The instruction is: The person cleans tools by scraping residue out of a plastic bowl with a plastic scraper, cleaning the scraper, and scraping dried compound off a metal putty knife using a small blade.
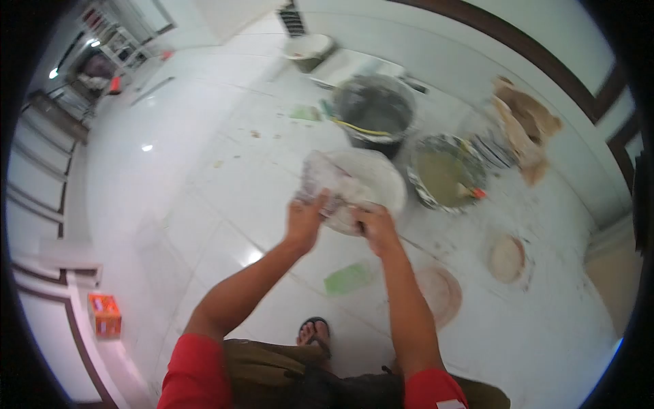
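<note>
My left hand (306, 219) is closed on the edge of a crumpled whitish bag or cloth (323, 174) with purplish marks; blur hides which it is. My right hand (375, 223) pinches the right side of the same crumpled piece, over the near rim of a white basin (390, 178). The piece covers the basin's left part. Just behind the basin stands a dark bucket (375, 109) with a yellow handle. To the right of it sits a foil-rimmed tub (439, 170) of murky greenish liquid.
A torn brown paper bag (528, 129) leans by the wall at right. Around me on the tiled floor lie a green piece (346, 279), a pinkish round lid (439, 296) and a small round dish (507, 259). Farther back are a white tray (354, 67) and another bucket (308, 51).
</note>
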A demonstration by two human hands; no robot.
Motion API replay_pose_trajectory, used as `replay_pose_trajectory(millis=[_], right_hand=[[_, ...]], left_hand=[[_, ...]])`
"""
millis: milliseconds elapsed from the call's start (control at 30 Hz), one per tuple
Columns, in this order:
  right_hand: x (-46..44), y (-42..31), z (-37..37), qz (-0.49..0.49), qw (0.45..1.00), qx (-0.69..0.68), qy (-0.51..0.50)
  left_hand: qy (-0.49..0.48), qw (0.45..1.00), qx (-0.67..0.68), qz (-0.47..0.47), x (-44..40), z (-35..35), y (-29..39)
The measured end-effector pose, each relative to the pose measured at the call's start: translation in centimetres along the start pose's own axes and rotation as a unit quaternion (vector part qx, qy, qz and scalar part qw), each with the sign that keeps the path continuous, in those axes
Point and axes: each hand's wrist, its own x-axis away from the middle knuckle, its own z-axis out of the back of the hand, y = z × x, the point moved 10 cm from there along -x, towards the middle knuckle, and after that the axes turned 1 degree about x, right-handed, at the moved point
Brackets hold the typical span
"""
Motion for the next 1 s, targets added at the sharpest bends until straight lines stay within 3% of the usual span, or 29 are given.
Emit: replay_pose_trajectory(millis=[100, 133, 167, 267, 333, 467, 567, 633, 733, 833, 933, 1000], right_hand=[[0.5, -0.4, 0.0, 0.006, 0.998, -0.056, 0.009], [0.4, -0.2, -0.9, 0.002, 0.999, -0.041, -0.031], [0.6, 0.3, -1.8, -0.048, 0.998, -0.019, -0.043], [0.1, -0.4, -2.1, -0.014, 0.998, -0.039, -0.044], [-0.3, 0.3, -0.2, -0.043, 0.998, -0.055, 0.011], [-0.3, 0.4, -2.1, -0.056, 0.997, -0.016, -0.055], [-0.6, 0.1, -0.1, -0.028, 0.999, -0.037, 0.007], [-0.1, 0.4, -2.3, -0.025, 0.998, 0.005, -0.065], [-0.6, 0.6, -0.4, -0.034, 0.999, -0.011, 0.025], [-0.3, 0.3, 0.9, -0.045, 0.998, -0.013, 0.043], [0.3, -0.1, -1.9, -0.045, 0.998, -0.019, -0.034], [0.0, -0.6, -0.7, -0.040, 0.999, -0.028, -0.019]], left_hand=[[0.062, 0.997, 0.031, 0.025, -0.3, 2.2, -1.8], [0.064, 0.997, -0.046, 0.008, -0.2, 2.3, -0.7], [0.047, 0.999, 0.027, -0.006, -0.3, 1.9, -0.9], [0.061, 0.995, 0.072, 0.009, 0.3, 2.1, 0.8], [0.040, 0.994, 0.098, 0.024, 0.0, 1.5, 0.1], [0.033, 0.996, 0.072, 0.032, -0.7, 2.2, -0.5], [0.034, 0.997, 0.069, 0.023, -0.6, 2.0, 0.1], [0.057, 0.996, 0.072, -0.005, -0.3, 2.0, 0.4], [0.033, 0.997, 0.070, -0.016, -0.2, 1.5, 1.4], [0.035, 0.998, 0.058, 0.017, -0.5, 1.7, 0.8], [0.013, 0.998, 0.060, 0.001, -0.2, 1.2, 1.1], [0.020, 0.998, 0.054, 0.007, -0.1, 1.3, 1.5]])
